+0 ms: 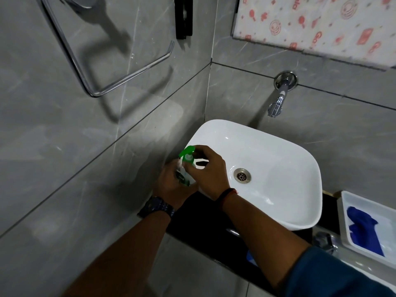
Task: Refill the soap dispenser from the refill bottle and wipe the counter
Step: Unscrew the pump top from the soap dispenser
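Observation:
A small soap dispenser with a green pump head and a green label stands at the left edge of the white basin, over the dark counter. My left hand is wrapped around its body from the left. Fingers of my right hand pinch the collar just below the green pump. Much of the bottle is hidden by both hands. No refill bottle shows in view.
A chrome tap juts from the grey tiled wall above the basin, whose drain is open. A white tray at the right holds a blue cloth. A chrome towel ring hangs on the left wall.

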Demonstrator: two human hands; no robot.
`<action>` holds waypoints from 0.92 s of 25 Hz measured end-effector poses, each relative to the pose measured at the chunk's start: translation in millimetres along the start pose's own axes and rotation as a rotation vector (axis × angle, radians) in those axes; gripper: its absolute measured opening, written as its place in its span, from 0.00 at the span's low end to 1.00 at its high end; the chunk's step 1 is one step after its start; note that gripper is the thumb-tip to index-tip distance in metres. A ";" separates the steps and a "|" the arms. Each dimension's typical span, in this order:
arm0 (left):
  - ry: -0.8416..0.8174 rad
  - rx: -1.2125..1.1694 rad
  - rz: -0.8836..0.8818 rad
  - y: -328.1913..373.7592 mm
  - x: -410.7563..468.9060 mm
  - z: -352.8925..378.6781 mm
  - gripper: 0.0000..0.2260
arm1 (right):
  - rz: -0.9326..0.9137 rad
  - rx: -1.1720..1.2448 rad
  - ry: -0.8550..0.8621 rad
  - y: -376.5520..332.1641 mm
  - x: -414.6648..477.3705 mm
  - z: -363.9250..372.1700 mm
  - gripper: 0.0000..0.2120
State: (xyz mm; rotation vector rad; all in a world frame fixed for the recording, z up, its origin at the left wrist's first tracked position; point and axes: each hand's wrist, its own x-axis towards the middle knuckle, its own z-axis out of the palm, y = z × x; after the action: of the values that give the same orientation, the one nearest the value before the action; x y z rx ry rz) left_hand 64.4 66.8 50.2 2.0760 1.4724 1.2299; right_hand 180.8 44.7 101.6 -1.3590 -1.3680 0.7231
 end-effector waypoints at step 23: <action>0.023 0.003 -0.089 -8.3 -3.2 16.4 0.16 | 0.155 0.019 0.131 4.7 -9.6 4.7 0.22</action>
State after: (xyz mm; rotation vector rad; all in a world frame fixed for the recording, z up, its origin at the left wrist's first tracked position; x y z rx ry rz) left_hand 71.9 70.9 33.6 1.9811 1.5599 1.2226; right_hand 176.3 37.5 93.5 -1.4830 -1.1599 0.7343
